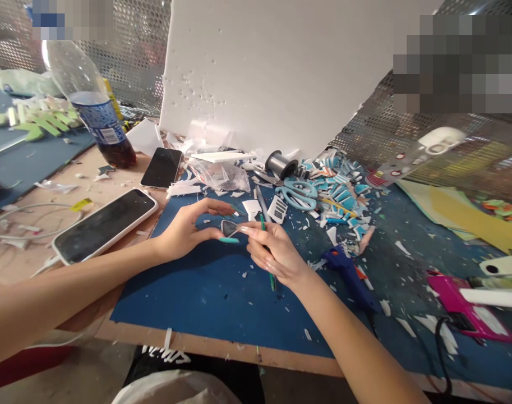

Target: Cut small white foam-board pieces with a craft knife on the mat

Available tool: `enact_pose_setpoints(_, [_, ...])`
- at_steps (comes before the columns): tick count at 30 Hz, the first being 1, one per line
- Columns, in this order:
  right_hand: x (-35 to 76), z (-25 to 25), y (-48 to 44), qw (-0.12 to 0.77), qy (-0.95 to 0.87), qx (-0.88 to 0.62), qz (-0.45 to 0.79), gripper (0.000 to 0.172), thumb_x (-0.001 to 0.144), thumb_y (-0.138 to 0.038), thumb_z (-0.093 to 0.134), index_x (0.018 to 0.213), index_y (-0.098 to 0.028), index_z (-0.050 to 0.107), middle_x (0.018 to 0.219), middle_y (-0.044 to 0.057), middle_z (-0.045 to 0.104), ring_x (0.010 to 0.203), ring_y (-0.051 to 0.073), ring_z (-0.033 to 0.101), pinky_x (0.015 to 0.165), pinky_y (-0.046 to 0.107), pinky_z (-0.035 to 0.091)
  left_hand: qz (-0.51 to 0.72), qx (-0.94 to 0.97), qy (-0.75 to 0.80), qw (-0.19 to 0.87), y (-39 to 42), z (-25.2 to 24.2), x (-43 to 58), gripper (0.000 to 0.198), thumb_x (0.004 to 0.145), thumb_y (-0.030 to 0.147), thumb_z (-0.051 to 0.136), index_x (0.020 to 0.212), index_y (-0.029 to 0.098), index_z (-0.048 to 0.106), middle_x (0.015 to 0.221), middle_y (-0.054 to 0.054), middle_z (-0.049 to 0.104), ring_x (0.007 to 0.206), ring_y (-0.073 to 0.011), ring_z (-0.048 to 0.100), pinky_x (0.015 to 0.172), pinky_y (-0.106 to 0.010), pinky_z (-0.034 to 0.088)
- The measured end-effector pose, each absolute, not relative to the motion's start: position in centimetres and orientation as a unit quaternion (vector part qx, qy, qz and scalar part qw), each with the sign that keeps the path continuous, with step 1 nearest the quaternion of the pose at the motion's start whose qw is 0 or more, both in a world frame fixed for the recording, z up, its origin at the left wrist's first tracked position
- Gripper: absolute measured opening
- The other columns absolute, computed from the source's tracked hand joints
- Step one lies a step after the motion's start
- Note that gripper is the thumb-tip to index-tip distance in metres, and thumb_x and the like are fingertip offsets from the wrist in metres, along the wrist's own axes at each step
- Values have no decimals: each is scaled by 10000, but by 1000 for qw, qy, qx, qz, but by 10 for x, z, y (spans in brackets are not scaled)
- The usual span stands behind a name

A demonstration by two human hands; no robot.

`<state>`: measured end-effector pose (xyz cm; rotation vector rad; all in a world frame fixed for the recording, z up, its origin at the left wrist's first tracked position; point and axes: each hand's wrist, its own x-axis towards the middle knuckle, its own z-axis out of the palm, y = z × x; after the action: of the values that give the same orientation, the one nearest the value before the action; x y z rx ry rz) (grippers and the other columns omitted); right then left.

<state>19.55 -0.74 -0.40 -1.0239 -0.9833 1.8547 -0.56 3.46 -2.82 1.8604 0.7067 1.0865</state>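
Note:
My left hand [184, 231] pinches a small dark triangular piece [227, 228] between thumb and fingers, just above the blue cutting mat [205, 292]. My right hand [272, 252] meets it from the right; its fingertips touch the same piece while the closed fingers grip a thin green pen-like tool [267, 252] that points away from me. Both hands hover over the middle of the mat.
Blue scissors [298, 193], a wire spool [281, 164] and a heap of teal and white scraps [340, 196] lie beyond the hands. A blue glue gun [350, 275] and a pink one [466, 306] sit right. Two phones [104, 224] [162, 167] and a bottle [96, 109] stand left; a white foam board [281, 73] rises behind.

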Motion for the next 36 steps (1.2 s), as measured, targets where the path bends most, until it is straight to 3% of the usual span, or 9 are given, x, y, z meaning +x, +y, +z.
enact_pose_setpoints(3, [196, -5, -7, 381, -394, -405, 732, 165, 737, -292, 659, 811, -144, 668, 279, -138, 331, 237, 22, 201, 254, 150, 201, 423, 814, 233, 322, 37, -26, -9, 405, 682, 245, 768, 1064, 192, 644, 1022, -89, 689, 969, -212, 613, 892, -326, 463])
enact_pose_setpoints(7, [197, -6, -6, 364, -411, -398, 735, 155, 757, -292, 648, 810, -147, 665, 286, -137, 328, 232, 19, 200, 258, 155, 197, 420, 851, 204, 240, 35, -25, -10, 326, 729, 214, 728, 1047, 194, 658, 914, -76, 703, 877, -199, 630, 826, -313, 486])
enact_pose_setpoints(12, [200, -5, -7, 375, -444, -363, 729, 274, 837, -347, 549, 962, -128, 656, 321, -117, 381, 226, 32, 227, 261, 163, 207, 449, 858, 214, 130, 32, -25, -8, 336, 756, 220, 701, 1076, 150, 624, 889, -89, 677, 821, -186, 623, 755, -287, 501])
enact_pose_setpoints(18, [201, -5, -7, 366, -474, -353, 719, 318, 874, -357, 508, 1040, -117, 636, 351, -103, 414, 250, 29, 250, 294, 161, 237, 407, 874, 258, 67, 36, -32, -7, 329, 826, 277, 617, 1123, 141, 580, 789, -43, 570, 734, -160, 550, 667, -290, 503])
enact_pose_setpoints(23, [202, -7, -7, 374, -499, -364, 692, 385, 901, -435, 457, 1085, -138, 619, 371, -100, 397, 265, 42, 235, 292, 183, 214, 401, 860, 281, 144, 34, -32, -6, 222, 808, 236, 640, 1007, 138, 637, 819, -42, 561, 743, -142, 567, 679, -259, 501])
enact_pose_setpoints(29, [206, -9, -8, 416, -619, -459, 484, 508, 916, -550, 339, 995, -147, 639, 439, -81, 359, 304, 56, 300, 334, 225, 234, 427, 748, 361, 356, 29, -29, -3, 315, 642, 238, 790, 916, 133, 675, 797, -47, 650, 764, -165, 612, 702, -267, 500])
enact_pose_setpoints(33, [211, -10, -6, 377, -705, -479, 363, 457, 930, -510, 350, 893, -162, 644, 470, -63, 339, 404, 75, 354, 431, 235, 288, 445, 641, 380, 497, 25, -28, 1, 365, 547, 251, 839, 845, 123, 671, 775, -39, 671, 752, -163, 624, 758, -292, 515])
enact_pose_setpoints(36, [213, -9, -6, 353, -713, -480, 368, 391, 941, -478, 353, 893, -175, 595, 460, -71, 361, 395, 75, 369, 435, 223, 306, 442, 600, 380, 548, 24, -26, 3, 370, 513, 224, 851, 816, 124, 662, 722, -19, 668, 701, -145, 619, 722, -279, 523])
